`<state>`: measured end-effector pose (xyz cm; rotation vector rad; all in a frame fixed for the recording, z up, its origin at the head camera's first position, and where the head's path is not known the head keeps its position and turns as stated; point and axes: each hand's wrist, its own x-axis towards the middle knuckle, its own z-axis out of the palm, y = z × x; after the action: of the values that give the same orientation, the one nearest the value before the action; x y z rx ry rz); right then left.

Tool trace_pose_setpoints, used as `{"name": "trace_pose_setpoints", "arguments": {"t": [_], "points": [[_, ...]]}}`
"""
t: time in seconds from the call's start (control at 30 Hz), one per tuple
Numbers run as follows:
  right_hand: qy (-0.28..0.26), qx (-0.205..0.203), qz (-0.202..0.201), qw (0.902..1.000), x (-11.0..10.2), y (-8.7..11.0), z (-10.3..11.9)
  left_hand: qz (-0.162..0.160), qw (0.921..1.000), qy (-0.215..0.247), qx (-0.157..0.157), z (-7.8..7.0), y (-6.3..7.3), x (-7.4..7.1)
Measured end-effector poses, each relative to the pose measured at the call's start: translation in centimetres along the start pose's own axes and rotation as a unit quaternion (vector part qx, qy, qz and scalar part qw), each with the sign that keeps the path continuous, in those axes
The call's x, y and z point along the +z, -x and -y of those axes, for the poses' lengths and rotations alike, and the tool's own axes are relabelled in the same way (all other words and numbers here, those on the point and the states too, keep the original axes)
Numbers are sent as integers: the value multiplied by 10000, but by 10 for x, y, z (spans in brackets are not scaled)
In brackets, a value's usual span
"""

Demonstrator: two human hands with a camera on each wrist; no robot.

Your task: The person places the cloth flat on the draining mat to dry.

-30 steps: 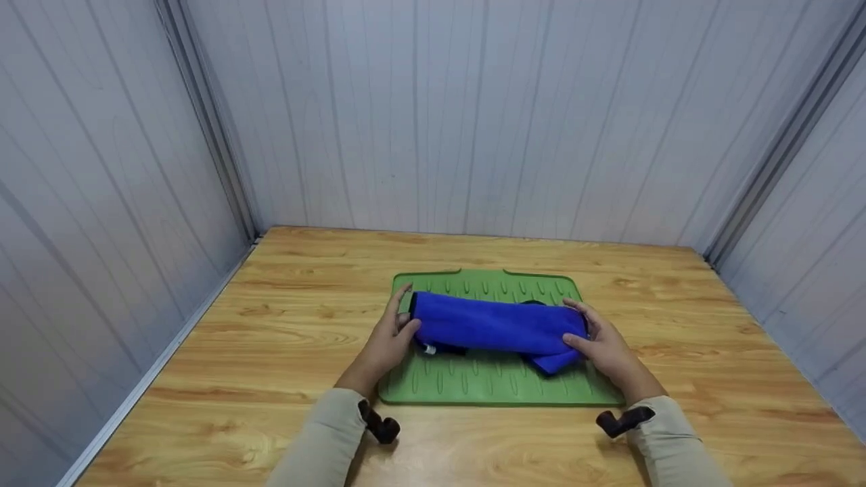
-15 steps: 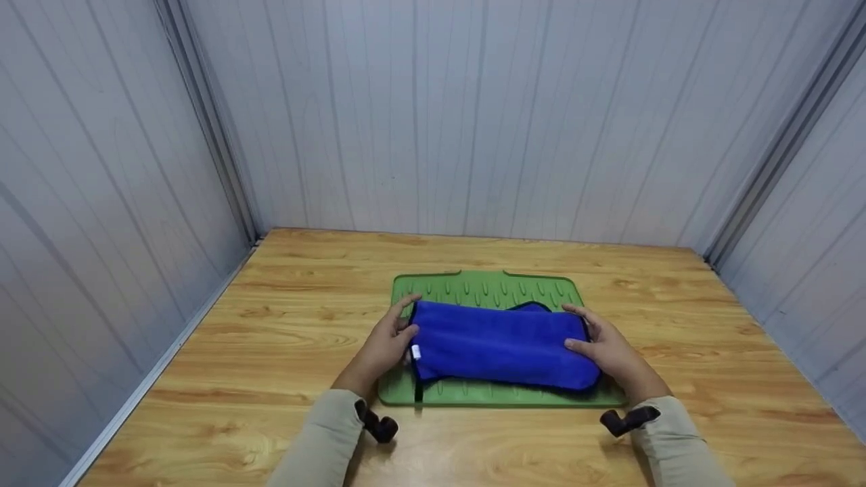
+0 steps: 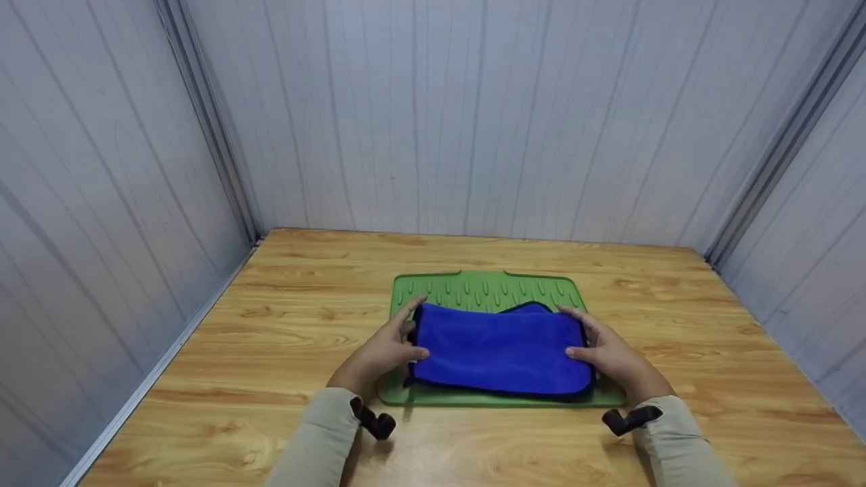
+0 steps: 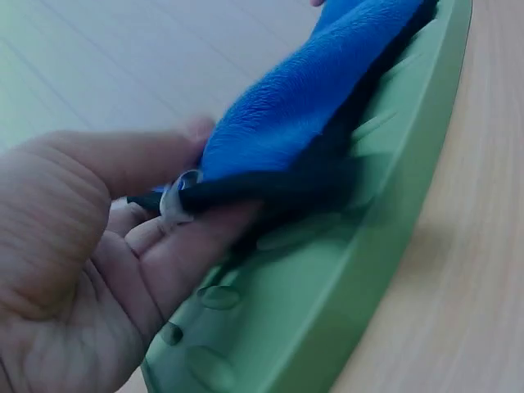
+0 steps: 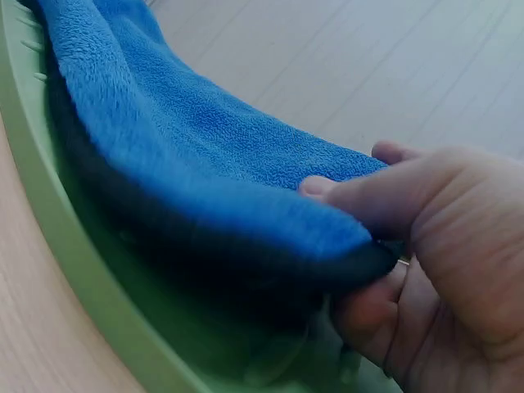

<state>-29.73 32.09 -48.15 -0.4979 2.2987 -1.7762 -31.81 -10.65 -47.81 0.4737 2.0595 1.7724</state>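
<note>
A blue plush cloth (image 3: 500, 348) with dark edging is held by its two short ends, just over a green ribbed mat (image 3: 440, 287). My left hand (image 3: 385, 348) pinches the left end, thumb on top and fingers beneath. In the left wrist view a small white tag (image 4: 176, 201) shows at the cloth's edge by the fingers. At the other end my right hand (image 3: 612, 352) pinches the cloth between thumb and fingers. The right wrist view shows the blue pile (image 5: 205, 139) above and a dark underside. A corner of cloth pokes out behind the far edge.
The mat, with a raised rim, lies on a wood-grain table (image 3: 304, 304). Pale panel walls (image 3: 433, 122) stand behind and at both sides. Each sleeved wrist wears a black camera mount (image 3: 375, 419).
The cloth's near edge has come down toward the person, so a narrow folded strip now shows as a wider panel. The left thumb has moved further onto the cloth.
</note>
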Motion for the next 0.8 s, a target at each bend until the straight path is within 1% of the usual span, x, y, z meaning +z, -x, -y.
{"name": "trace_pose_setpoints", "arguments": {"t": [0.13, 0.2, 0.27, 0.37, 0.47, 0.53, 0.57, 0.6, 0.67, 0.7, 0.73, 0.8], "points": [[9, 181, -43, 9998, -1, 1, 2, 81, 9995, -206, -214, -3, 1, -3], [176, 243, -52, 9995, -1, 1, 4, 104, 9984, -426, -365, -7, 1, -4], [416, 382, -190, 9982, -1, -1, 7, -5, 9966, -617, -550, -12, 0, -3], [614, 821, -611, 9929, 0, -8, 12, -437, 9918, -820, -877, -18, -4, 0], [720, 1363, -947, 9835, 1, -17, 16, -944, 9845, -868, -1199, -22, -11, 6], [702, 1654, -996, 9787, 1, -24, 19, -1203, 9792, -889, -1371, -24, -16, 9], [677, 1746, -994, 9773, 1, -28, 21, -1316, 9768, -892, -1435, -25, -18, 11], [745, 1751, -1003, 9766, 1, -31, 22, -1414, 9749, -906, -1462, -26, -20, 12], [980, 1603, -1094, 9761, 1, -35, 26, -1635, 9717, -962, -1411, -29, -23, 14], [1118, 1471, -1192, 9755, 1, -37, 28, -1732, 9713, -1003, -1286, -30, -25, 15], [1230, 1317, -1315, 9748, 1, -38, 30, -1822, 9715, -1049, -1096, -31, -27, 16], [1429, 1025, -1586, 9716, 1, -39, 33, -1982, 9732, -997, -597, -31, -29, 16]]}}
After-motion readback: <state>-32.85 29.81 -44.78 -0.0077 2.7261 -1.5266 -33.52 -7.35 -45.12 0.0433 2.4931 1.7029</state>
